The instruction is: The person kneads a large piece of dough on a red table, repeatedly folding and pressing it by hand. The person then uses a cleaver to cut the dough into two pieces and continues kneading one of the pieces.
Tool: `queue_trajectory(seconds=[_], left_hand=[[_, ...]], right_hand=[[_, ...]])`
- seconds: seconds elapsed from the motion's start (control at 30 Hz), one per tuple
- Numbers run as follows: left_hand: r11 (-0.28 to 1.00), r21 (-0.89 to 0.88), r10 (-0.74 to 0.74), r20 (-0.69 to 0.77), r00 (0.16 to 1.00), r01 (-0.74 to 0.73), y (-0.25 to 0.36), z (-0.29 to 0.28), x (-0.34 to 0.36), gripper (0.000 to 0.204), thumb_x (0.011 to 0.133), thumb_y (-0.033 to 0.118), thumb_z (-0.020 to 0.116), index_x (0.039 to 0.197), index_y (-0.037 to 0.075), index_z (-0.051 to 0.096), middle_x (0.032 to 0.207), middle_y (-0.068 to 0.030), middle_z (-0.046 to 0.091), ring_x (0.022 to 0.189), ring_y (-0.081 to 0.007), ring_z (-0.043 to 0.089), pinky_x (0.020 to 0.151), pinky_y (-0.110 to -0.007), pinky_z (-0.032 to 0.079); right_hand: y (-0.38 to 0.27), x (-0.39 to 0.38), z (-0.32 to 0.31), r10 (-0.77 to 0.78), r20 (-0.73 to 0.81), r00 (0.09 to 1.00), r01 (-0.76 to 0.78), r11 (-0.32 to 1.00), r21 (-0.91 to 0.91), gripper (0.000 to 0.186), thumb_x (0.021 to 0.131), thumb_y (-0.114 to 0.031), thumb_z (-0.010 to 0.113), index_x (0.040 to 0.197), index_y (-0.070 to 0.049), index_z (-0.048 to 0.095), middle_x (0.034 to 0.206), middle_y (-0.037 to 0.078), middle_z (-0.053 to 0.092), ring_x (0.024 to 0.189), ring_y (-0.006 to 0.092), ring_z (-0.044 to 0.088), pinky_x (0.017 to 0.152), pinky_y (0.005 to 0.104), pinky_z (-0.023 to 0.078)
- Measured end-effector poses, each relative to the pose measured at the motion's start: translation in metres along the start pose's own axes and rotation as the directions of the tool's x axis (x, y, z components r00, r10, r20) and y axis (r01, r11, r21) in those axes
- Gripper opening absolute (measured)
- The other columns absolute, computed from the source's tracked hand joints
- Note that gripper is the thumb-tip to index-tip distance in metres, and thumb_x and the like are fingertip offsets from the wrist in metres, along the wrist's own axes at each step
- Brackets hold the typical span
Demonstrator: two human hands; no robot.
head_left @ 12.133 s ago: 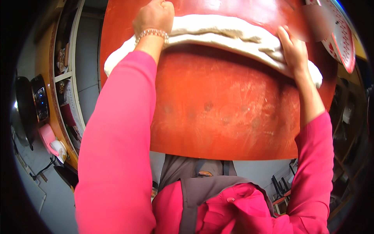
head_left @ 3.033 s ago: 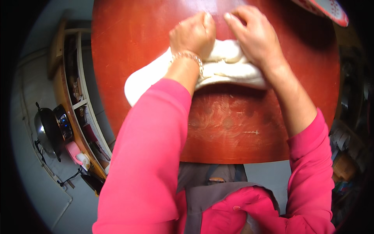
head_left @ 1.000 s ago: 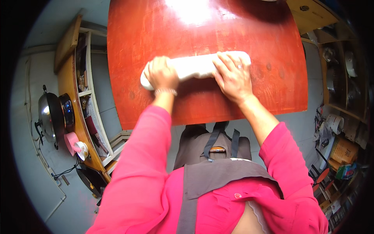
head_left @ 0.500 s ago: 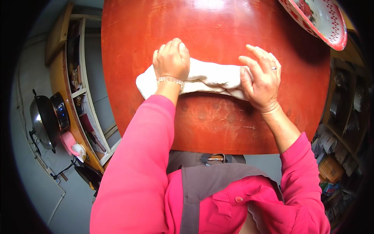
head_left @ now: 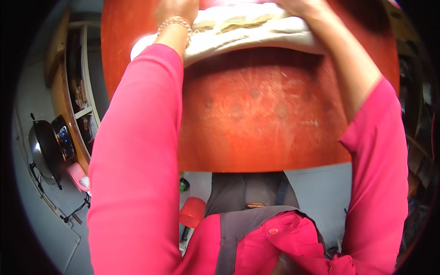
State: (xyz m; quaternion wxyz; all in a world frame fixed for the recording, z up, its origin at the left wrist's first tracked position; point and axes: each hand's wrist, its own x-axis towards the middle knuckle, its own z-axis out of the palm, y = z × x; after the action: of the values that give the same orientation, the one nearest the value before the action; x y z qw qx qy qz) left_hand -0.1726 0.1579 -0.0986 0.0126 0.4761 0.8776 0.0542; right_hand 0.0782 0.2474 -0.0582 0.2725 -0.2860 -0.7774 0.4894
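Note:
A long white roll of dough [head_left: 243,34] lies crosswise on the red tabletop at the upper edge of the view, with creases and a fold along its length. Near its left end my left hand [head_left: 178,10] rests against the dough, a beaded bracelet round the wrist. By the right part of the roll is my right hand [head_left: 305,7], its forearm reaching up over the table. The fingers of both hands are cut off by the top of the picture, so how they are closed is hidden.
The red table [head_left: 256,123] curves toward my body, with pale smears on its surface. To the left are a cabinet [head_left: 82,112], a dark wok [head_left: 46,153] and a pink container [head_left: 77,176]. A red object [head_left: 192,211] stands below the table edge.
Both my arms now stretch farther forward, and the hands have gone partly out of the top of the view. The dough sits higher in the picture, as the view has shifted.

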Motion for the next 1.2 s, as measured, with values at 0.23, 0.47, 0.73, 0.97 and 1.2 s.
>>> queue_trajectory(seconds=[0.23, 0.47, 0.73, 0.97, 1.2], left_hand=[[0.836, -0.439, -0.048, 0.541, 0.840, 0.330, -0.024, -0.082, -0.029, 0.025, 0.099, 0.028, 0.058, 0.093, 0.007, 0.069, 0.089, -0.0090, 0.075, 0.082, -0.0293, 0.073, 0.074, -0.042, 0.057], [0.976, -0.131, 0.084, -0.505, 0.859, -0.173, -0.052, -0.026, -0.210, 0.016, 0.088, 0.023, 0.058, 0.088, 0.011, 0.069, 0.095, -0.0061, 0.070, 0.100, -0.0312, 0.064, 0.097, -0.048, 0.045], [0.984, -0.156, 0.027, -0.340, 0.940, -0.085, -0.051, -0.023, -0.132, 0.018, 0.096, 0.025, 0.053, 0.093, 0.013, 0.067, 0.096, -0.0075, 0.071, 0.097, -0.0333, 0.065, 0.088, -0.047, 0.046], [0.960, -0.275, -0.009, -0.234, 0.972, -0.057, -0.051, -0.029, -0.090, 0.023, 0.100, 0.025, 0.051, 0.090, 0.009, 0.064, 0.091, -0.0129, 0.070, 0.092, -0.0374, 0.065, 0.085, -0.050, 0.049], [0.949, -0.306, -0.133, -0.156, 0.979, 0.080, -0.043, -0.034, -0.050, 0.036, 0.103, 0.037, 0.049, 0.094, 0.009, 0.069, 0.090, -0.0155, 0.073, 0.093, -0.0406, 0.067, 0.084, -0.053, 0.053]], right_hand=[[-0.039, -0.122, 0.006, -0.128, 0.162, 0.978, 0.206, 0.547, -0.811, 0.035, 0.100, -0.042, 0.053, 0.113, -0.016, 0.072, 0.119, 0.009, 0.071, 0.116, 0.0286, 0.065, 0.105, 0.0487, 0.046], [-0.069, -0.218, 0.050, -0.351, -0.156, 0.923, 0.101, 0.614, -0.783, 0.039, 0.093, -0.030, 0.072, 0.129, -0.016, 0.069, 0.137, 0.004, 0.064, 0.133, 0.0227, 0.055, 0.117, 0.0453, 0.027], [-0.052, -0.146, 0.031, -0.315, -0.089, 0.945, 0.134, 0.621, -0.773, 0.025, 0.088, -0.026, 0.073, 0.111, -0.019, 0.077, 0.132, 0.000, 0.069, 0.119, 0.0204, 0.065, 0.115, 0.0434, 0.033], [-0.038, -0.059, 0.008, -0.280, -0.038, 0.959, 0.179, 0.704, -0.687, 0.019, 0.091, -0.024, 0.071, 0.106, -0.012, 0.075, 0.128, 0.007, 0.069, 0.122, 0.0279, 0.063, 0.107, 0.0439, 0.042], [-0.004, -0.012, 0.001, -0.181, -0.023, 0.983, 0.135, 0.806, -0.577, 0.027, 0.098, -0.029, 0.068, 0.106, -0.004, 0.074, 0.121, 0.016, 0.071, 0.114, 0.0339, 0.067, 0.100, 0.0411, 0.052]])
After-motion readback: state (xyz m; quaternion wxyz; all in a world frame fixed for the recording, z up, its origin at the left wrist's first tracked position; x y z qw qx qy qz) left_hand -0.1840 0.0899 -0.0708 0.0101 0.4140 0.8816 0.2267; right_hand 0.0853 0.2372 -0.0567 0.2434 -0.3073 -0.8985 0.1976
